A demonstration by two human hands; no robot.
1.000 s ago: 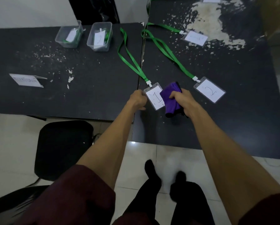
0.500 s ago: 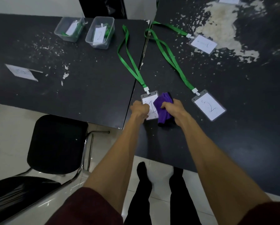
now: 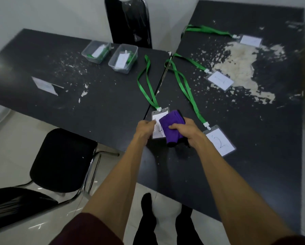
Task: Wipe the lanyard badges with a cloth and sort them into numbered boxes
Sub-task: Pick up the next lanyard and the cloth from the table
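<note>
Pinching badge (image 3: 156, 115) edge with curled left hand (image 3: 145, 129); pressing purple cloth (image 3: 171, 125), clenched in right hand (image 3: 187, 132), onto it; neighbouring badge (image 3: 219, 140) marked "2".

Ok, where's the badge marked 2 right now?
In the head view the badge marked 2 lies flat on the right-hand table, just right of the right hand gripping the purple cloth.

Two black tabletops meet at an angle: the left table (image 3: 95, 106) spreads toward 10 o'clock, the right table (image 3: 254, 156) toward 2 o'clock. A broad pale patch of peeled surface (image 3: 240, 68) scars the right one at 1 o'clock. A folded white paper card (image 3: 45, 84) lies on the left table at 10 o'clock. A black chair (image 3: 61, 160) stands at 8 o'clock on the pale tiled floor (image 3: 15, 138), and a second chair's back (image 3: 128, 20) rises at 12 o'clock.
</note>
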